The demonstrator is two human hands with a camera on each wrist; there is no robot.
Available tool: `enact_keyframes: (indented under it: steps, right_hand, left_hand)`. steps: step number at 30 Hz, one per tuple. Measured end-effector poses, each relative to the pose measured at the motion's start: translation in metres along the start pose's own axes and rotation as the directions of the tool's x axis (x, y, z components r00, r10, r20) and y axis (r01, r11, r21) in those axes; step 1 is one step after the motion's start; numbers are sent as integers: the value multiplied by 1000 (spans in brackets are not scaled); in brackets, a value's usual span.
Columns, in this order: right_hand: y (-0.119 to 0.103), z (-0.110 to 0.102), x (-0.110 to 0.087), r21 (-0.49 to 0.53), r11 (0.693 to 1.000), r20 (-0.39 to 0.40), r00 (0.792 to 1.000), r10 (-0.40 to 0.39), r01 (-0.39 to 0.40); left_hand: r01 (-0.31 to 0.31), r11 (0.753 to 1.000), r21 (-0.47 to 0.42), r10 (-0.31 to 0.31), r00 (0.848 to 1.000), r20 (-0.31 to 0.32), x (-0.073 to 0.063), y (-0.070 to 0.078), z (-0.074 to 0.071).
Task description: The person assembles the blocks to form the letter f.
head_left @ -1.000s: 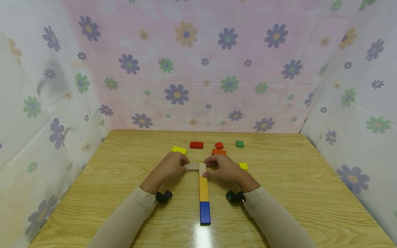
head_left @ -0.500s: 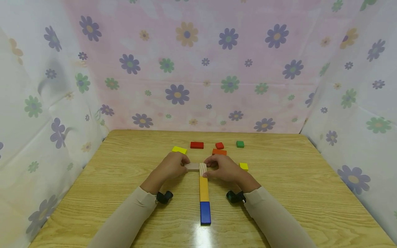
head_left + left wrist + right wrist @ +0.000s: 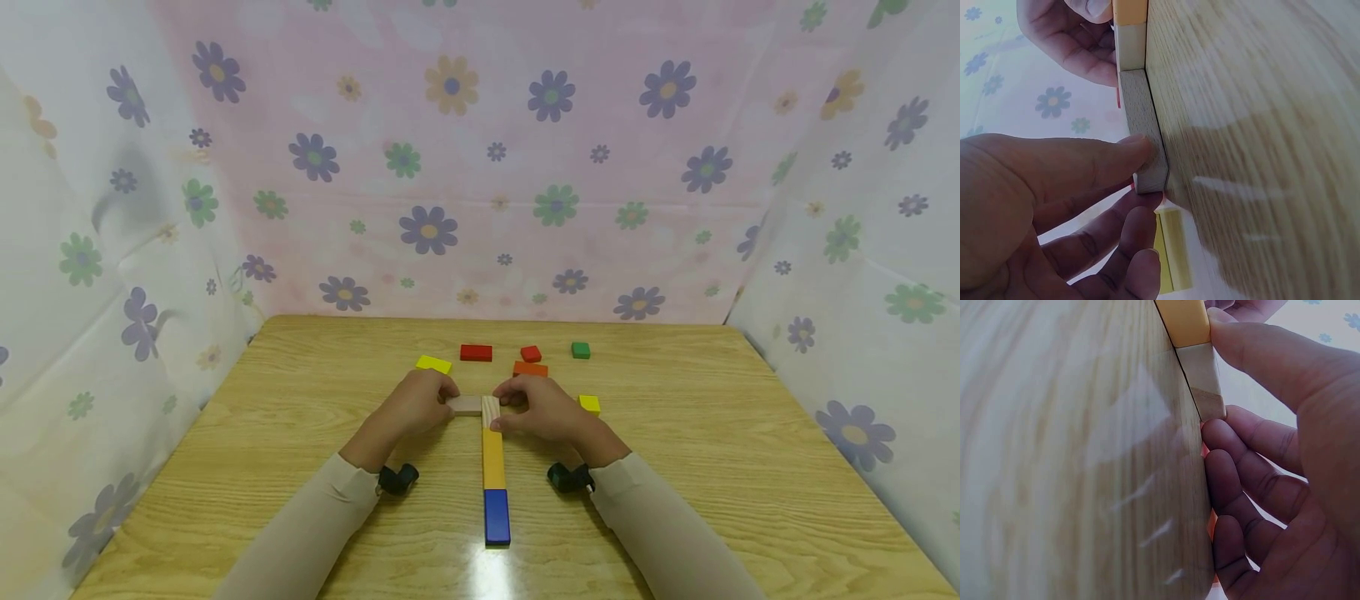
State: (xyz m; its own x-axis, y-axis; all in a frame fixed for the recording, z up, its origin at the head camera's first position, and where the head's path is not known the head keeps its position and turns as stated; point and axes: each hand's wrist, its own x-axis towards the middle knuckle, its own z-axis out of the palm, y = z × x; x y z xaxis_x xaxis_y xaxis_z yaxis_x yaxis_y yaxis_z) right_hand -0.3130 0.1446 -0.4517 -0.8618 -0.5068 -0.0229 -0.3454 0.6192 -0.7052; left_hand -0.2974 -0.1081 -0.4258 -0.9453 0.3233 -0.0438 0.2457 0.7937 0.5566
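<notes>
In the head view, my left hand (image 3: 420, 400) pinches a greyish wooden block (image 3: 467, 406), thumb along its near side and a finger at its outer end (image 3: 1150, 165). That block lies flat and its inner end meets a pale, striped wooden block (image 3: 490, 410). My right hand (image 3: 543, 407) grips the pale block, thumb near its joint with the orange-yellow block (image 3: 492, 458) and a finger at its far end (image 3: 1210, 403). Behind the orange-yellow block, towards me, a blue block (image 3: 497, 517) continues the straight row.
Beyond the hands lie a yellow block (image 3: 433, 364), a dark red block (image 3: 476, 353), a small red block (image 3: 531, 354), an orange-red block (image 3: 531, 369) and a green block (image 3: 581, 350). Right of my right hand is a small yellow block (image 3: 588, 405). Flowered cloth (image 3: 480, 275) surrounds the wooden table (image 3: 675, 400).
</notes>
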Motion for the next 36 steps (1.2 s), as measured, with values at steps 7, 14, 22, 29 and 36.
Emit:
enact_keyframes:
  steps: [7,14,22,29,36]
  right_hand:
    - [0,0,0,-7,1000,0,1000,-6,6]
    - [-1,-1,-1,-17,1000,-2,1000,-8,8]
    - [-2,-1,0,-19,1000,-1,1000,-14,14]
    - [-2,0,0,-18,1000,-2,1000,-11,11]
    - [-2,0,-1,-20,1000,-4,1000,-11,11]
  left_hand:
    - [16,1000,8,-16,1000,6,-1,2,-1]
    - [-4,1000,23,4,1000,1,-1,2,0]
    - [12,999,30,-12,1000,-2,-1,2,0]
    - [21,999,33,-21,1000,-2,-1,1,-1]
    - [20,999,39,-20,1000,5,0,1,0]
